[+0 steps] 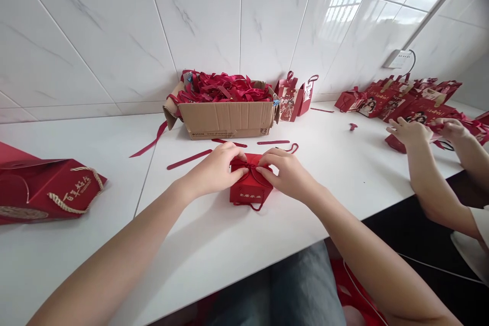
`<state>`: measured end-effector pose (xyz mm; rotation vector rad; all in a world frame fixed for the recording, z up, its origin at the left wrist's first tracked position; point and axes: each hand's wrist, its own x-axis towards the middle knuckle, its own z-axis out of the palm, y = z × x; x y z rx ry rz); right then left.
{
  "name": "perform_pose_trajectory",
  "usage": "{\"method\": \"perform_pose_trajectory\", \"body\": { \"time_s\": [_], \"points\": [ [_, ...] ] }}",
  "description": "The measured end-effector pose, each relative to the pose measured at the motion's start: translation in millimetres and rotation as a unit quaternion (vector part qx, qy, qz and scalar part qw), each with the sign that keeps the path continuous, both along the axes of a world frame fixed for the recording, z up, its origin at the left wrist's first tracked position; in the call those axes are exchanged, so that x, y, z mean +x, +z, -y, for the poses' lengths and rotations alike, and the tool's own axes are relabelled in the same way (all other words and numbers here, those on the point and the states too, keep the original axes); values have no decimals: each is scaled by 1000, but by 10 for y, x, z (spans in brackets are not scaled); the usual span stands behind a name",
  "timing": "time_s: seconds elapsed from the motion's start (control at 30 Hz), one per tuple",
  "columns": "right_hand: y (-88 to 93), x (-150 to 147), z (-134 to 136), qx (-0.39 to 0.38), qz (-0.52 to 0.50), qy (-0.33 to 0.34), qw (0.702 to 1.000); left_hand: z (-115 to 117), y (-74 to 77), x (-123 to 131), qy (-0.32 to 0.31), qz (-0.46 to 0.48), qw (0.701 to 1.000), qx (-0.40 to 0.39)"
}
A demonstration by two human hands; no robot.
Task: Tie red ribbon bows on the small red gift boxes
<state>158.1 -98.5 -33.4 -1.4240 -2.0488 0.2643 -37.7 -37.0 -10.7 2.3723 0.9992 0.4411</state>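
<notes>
A small red gift box [250, 191] with gold lettering stands on the white table in front of me. Across its top runs a dark red ribbon [251, 166], looped and crossed at the middle. My left hand [220, 165] pinches the ribbon at the left of the crossing, fingers closed. On the other side, my right hand [286, 170] is closed in a pinch on the ribbon too, with a thin loop below the fingers. A red cord handle hangs at the box's front foot, and another red cord handle [293, 148] shows behind my right hand.
Behind the box, a cardboard box [229, 119] overflows with red ribbons [225, 87]. Ribbon strips [189, 159] lie before it. A large red gift bag [49, 188] lies left. At right, a co-worker's hands [412, 132] handle a red box near several finished boxes [405, 102].
</notes>
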Motion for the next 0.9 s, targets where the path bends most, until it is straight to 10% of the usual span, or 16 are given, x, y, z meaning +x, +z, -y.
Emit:
{"method": "perform_pose_trajectory", "body": {
  "time_s": [0.9],
  "points": [
    [-141, 317, -42, 31, 0, 47, 998, -124, -56, -53, -1, -38, 999, 33]
  ]
}}
